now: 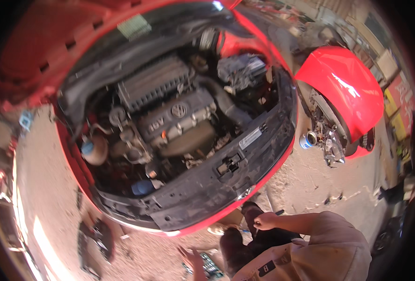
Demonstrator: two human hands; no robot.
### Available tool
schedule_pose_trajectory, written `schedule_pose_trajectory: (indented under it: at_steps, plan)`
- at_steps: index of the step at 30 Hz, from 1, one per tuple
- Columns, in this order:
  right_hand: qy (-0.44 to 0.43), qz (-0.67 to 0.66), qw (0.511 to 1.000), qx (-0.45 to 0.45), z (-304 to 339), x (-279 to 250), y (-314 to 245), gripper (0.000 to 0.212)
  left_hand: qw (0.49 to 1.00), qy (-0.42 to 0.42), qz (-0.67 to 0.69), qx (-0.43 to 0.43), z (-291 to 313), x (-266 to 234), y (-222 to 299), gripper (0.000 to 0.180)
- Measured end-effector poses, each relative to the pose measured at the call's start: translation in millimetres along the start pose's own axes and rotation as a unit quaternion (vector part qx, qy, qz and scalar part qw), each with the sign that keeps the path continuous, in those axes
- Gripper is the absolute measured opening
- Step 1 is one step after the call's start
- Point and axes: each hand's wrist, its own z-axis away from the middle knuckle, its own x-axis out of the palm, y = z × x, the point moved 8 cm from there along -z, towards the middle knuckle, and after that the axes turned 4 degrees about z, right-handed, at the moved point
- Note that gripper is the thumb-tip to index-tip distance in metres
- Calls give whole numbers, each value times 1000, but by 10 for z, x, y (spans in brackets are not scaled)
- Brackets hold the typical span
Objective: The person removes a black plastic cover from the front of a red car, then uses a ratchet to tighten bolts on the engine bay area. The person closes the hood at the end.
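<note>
My right hand (265, 221) is closed in front of my knees, just off the car's front edge. It grips a slim tool with a dark end (279, 212) that sticks out past the fist; its exact kind is too small to make out. Low in the view, my left hand (190, 257) reaches down with fingers apart and nothing in them. Beside it on the floor lies a green tool set (209, 268), partly covered by my left arm. The red car's engine bay stands exposed ahead, its engine cover (177, 114) in the middle and the dark front panel (226, 168) nearest me.
The raised red bonnet (25, 51) hangs over the bay at upper left. To the right are a detached red body panel (345, 84), metal parts (331, 145) and a blue-and-white can (306, 140). Black plastic pieces (95, 241) lie on the dusty floor at lower left.
</note>
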Motion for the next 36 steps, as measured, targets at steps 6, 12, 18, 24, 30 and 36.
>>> schedule_pose_trajectory:
  at_steps: [6,12,18,24,30,36]
  plan:
    - [129,-137,981,52,275,-556,635,46,994,-69,-20,-84,376,-208,-102,71]
    - [281,-345,894,54,346,-1730,1017,37,988,151,2,18,-549,-1718,974,65]
    - [390,-404,810,-168,486,-3645,1152,24,869,443,36,217,-969,-3858,2346,58]
    - [432,-259,847,-168,782,-5453,706,63,730,503,-170,431,-839,-6054,5459,70]
    - [569,-99,816,-34,813,-6733,800,72,479,616,-275,561,-294,-6836,8109,61]
    - [682,-99,724,4,740,-7445,714,42,665,525,-170,504,-919,-7551,8627,59]
